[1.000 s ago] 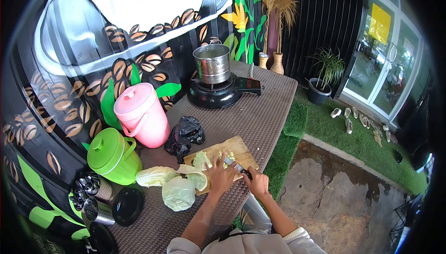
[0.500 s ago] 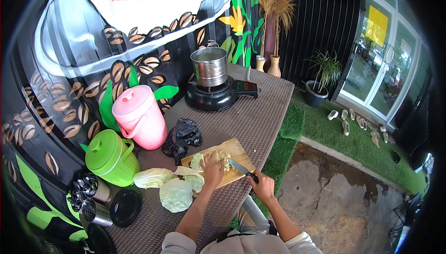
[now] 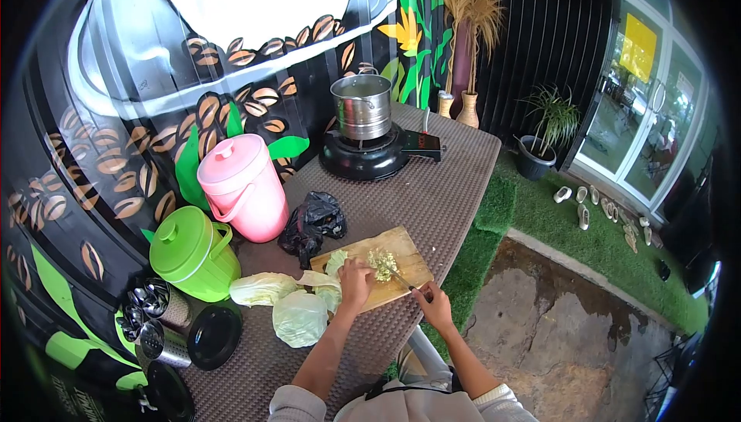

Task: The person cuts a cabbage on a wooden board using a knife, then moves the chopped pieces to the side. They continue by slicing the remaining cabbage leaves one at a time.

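Note:
My right hand (image 3: 438, 308) is closed round the dark handle of a knife (image 3: 404, 282). The blade points up and left, seen almost edge-on, with its tip at a small heap of finely chopped pale yellow-green bits (image 3: 382, 261). These lie on a wooden cutting board (image 3: 417, 269). Just left of the heap is my left hand (image 3: 356, 281), its fingers curled together; whatever they may hold is hidden. A piece of cabbage leaf (image 3: 336, 263) shows behind that hand on the board's left end. Beside the board lie a large piece of cabbage (image 3: 300, 319) and a paler cabbage piece (image 3: 262, 289).
A crumpled black plastic bag (image 3: 315, 223) lies behind the board. Pink (image 3: 245, 190) and green lidded buckets (image 3: 193, 256) stand along the painted wall. Farther back, a metal pot (image 3: 362, 109) sits on a portable stove (image 3: 363, 156). Cutlery holders (image 3: 164, 342) and black lids (image 3: 214, 337) are at left.
My left hand has gone from spread over the chopped bits to curled at their left side. The knife blade has turned from showing its flat side to nearly edge-on. The view has shifted slightly.

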A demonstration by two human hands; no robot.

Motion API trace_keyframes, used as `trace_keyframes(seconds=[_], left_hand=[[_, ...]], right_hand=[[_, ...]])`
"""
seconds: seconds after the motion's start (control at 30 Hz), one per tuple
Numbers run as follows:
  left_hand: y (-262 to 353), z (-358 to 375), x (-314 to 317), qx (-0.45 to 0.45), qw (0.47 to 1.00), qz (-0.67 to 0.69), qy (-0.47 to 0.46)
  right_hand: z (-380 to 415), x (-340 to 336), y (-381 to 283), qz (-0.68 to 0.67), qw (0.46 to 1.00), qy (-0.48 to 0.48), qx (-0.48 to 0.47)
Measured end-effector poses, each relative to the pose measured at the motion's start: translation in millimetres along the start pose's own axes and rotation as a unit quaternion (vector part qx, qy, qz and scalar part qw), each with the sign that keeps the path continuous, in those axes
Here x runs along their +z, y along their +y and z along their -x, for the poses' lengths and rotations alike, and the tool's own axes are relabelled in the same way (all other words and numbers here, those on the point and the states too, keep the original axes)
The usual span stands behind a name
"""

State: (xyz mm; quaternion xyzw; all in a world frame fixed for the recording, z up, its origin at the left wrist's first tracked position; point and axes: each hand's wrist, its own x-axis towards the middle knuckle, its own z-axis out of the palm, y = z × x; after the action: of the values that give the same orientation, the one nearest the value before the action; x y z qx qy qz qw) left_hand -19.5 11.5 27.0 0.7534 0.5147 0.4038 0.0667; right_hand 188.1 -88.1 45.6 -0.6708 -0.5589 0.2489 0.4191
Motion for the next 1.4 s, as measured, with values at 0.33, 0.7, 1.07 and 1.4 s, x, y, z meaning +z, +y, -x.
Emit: trace_keyframes(seconds=[0.33,0.7,1.07,1.4], left_hand=[[9,-7,-16,-0.039,0.993,-0.034,-0.109],[-3,-5,-17,-0.030,0.997,-0.055,-0.035],[-5,4,-40,-0.125,0.968,-0.198,-0.087],[-22,-5,-72,-0.058,0.973,-0.168,-0.147]], right_hand=[[-4,20,-7,-0.053,0.998,-0.017,-0.006],[-8,36,-2,-0.130,0.991,0.017,-0.001],[-10,40,-7,-0.132,0.991,0.006,0.015],[3,53,-25,-0.122,0.992,-0.033,0.027]])
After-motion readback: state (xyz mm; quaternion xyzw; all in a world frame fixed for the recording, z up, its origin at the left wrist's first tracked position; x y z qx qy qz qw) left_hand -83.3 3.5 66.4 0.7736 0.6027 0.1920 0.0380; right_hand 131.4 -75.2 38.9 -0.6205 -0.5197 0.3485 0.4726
